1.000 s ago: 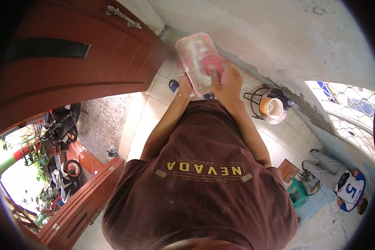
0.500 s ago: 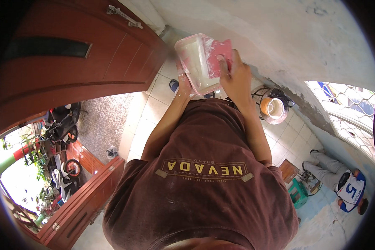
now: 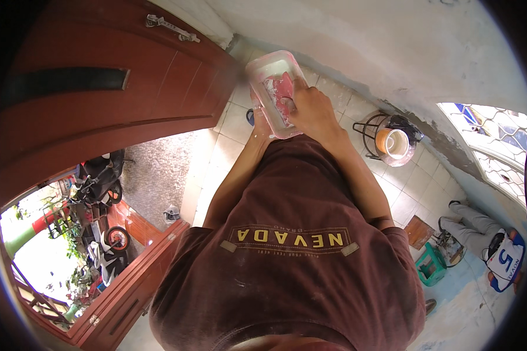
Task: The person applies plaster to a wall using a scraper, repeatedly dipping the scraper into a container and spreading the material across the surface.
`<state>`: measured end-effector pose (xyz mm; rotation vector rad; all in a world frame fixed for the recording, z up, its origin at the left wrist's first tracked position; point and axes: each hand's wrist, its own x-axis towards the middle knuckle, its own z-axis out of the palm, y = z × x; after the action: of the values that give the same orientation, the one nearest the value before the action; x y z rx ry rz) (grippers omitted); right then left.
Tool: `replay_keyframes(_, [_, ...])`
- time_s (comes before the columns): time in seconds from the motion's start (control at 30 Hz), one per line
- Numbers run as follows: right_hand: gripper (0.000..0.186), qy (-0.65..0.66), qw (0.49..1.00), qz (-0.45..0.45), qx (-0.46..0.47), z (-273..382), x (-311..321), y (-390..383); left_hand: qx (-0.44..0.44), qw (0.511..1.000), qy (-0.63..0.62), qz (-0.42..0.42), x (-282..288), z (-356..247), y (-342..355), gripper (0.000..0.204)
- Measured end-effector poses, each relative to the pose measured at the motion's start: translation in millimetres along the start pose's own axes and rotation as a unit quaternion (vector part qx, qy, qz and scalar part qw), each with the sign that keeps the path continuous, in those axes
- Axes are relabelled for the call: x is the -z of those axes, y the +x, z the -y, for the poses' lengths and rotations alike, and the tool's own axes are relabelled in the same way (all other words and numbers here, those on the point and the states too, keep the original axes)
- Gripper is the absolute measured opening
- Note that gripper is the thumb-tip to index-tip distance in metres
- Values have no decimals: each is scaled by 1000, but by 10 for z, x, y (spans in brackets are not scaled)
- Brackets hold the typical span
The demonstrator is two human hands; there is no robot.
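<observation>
Head camera view, looking straight down past a brown T-shirt (image 3: 287, 281): a person holds a shallow, translucent rectangular plastic tub (image 3: 269, 57) out in front, near the top centre. The left hand (image 3: 260, 119) grips the tub along its left side; its fingers are largely hidden, though they appear to curl underneath. The right hand (image 3: 313, 108) pinches a flat red scraper (image 3: 283, 86), smeared white, which sits within the tub's rim over whitish paste. Below them is a pale tiled floor (image 3: 234, 126). To the right, an orange-brown cup (image 3: 383, 141) stands on a round stool (image 3: 401, 159). Farther off are a green plastic stool (image 3: 430, 266) and another person (image 3: 502, 260) in grey trousers. A red-brown door (image 3: 99, 105) fills the upper left.
</observation>
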<state>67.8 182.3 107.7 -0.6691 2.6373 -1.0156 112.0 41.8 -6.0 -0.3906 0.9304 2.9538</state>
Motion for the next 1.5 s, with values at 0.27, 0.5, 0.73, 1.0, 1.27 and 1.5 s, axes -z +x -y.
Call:
replay_keyframes(0.27, [39,162,987,11,-6,-408,-246,92,44,998,-17,36,6,-127,-1,83])
replay_keyframes(0.5, [25,191,977,-95,-21,-251,186,50,27,1000,0,7,-30,-98,-13,88])
replay_keyframes(0.73, [19,71,956,-281,42,-106,-120,-54,3,1000,-8,7,-33,-67,116,85])
replay_keyframes(1.0, [22,12,978,-200,57,-186,-143,27,-12,997,-57,43,-68,-139,44,64])
replay_keyframes(1.27, [35,22,997,-59,50,164,269,-33,-49,995,-56,63,42,-127,113,54])
replay_keyframes(1.5, [58,-60,998,-25,-11,131,-84,29,-3,997,-76,-2,66,-49,122,65])
